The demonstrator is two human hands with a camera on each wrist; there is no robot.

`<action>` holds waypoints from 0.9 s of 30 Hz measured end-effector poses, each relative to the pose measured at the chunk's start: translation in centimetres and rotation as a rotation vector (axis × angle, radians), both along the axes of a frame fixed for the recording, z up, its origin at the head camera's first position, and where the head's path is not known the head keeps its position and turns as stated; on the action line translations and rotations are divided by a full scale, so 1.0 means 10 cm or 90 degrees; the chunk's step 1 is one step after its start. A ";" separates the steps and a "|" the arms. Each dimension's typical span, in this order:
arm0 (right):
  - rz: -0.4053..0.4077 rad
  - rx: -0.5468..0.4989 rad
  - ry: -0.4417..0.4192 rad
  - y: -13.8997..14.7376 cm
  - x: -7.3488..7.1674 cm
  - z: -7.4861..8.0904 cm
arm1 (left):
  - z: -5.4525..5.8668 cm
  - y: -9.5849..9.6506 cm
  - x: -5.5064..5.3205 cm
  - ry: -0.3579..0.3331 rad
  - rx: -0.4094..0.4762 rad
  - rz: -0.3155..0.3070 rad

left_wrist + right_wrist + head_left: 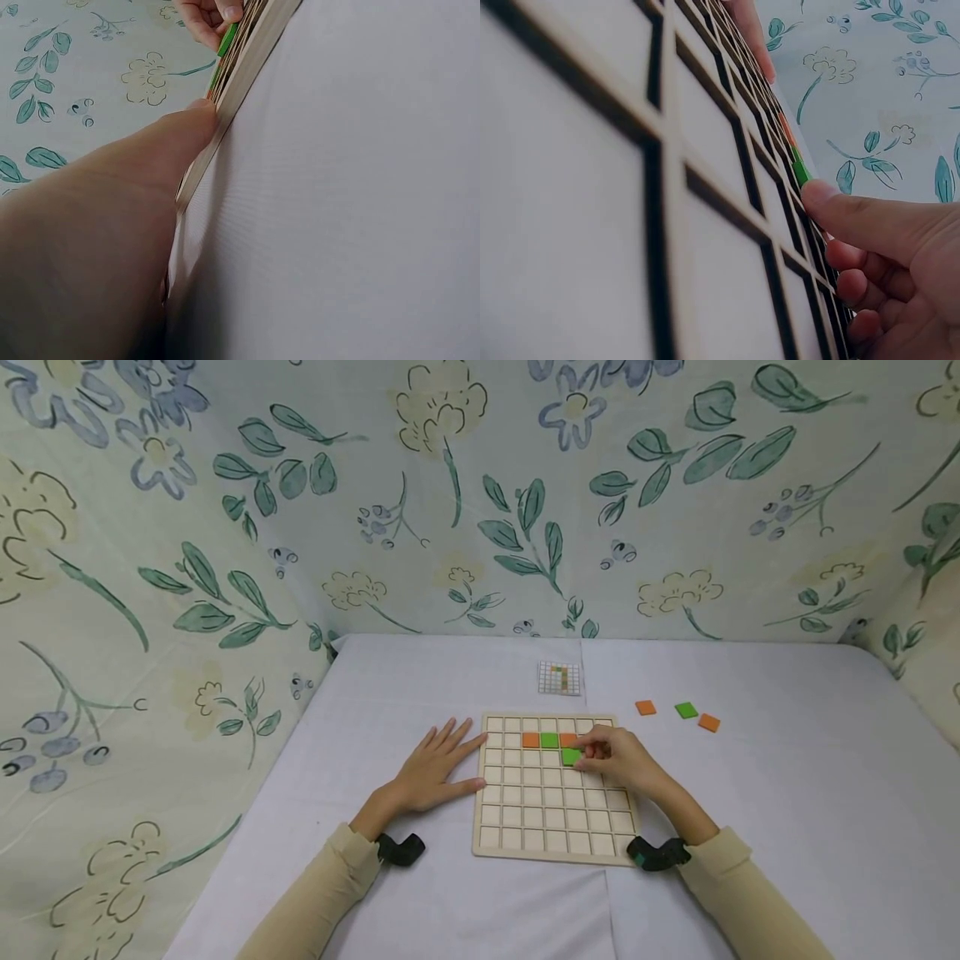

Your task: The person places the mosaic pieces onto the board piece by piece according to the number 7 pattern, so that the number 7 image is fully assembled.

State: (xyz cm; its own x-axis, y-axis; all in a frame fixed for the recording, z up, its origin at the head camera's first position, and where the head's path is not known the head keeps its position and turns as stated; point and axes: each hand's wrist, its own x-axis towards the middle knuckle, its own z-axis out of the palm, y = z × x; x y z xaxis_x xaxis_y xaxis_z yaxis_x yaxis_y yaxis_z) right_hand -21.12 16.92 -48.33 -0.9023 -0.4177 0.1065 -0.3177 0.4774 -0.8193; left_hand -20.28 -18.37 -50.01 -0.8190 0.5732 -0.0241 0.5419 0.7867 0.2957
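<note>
A wooden grid board (534, 818) lies on the white cloth. In its second row sit an orange tile (531, 740), a green tile (550, 740) and another orange tile (567, 739). My right hand (621, 758) pinches a second green tile (571, 757) just below the right-hand orange one. In the right wrist view, the thumb (822, 193) presses on the end of this held green tile (800, 171). My left hand (433, 770) lies flat with fingers spread, its thumb and index fingertips at the board's left edge.
Beyond the board lies a small card (559, 678) printed with a coloured grid pattern. Loose at the back right are an orange tile (645, 707), a green tile (686, 710) and another orange tile (708, 722). A floral cloth (450, 527) hangs behind the table.
</note>
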 end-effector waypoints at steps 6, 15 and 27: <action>-0.014 0.009 0.000 -0.01 0.00 0.01 | 0.00 0.00 0.00 0.005 0.003 0.002; -0.016 0.026 -0.003 0.02 0.00 0.04 | -0.02 0.00 0.01 0.013 0.004 0.004; -0.089 0.016 0.064 0.26 -0.10 0.18 | -0.01 0.00 0.01 0.008 -0.003 0.005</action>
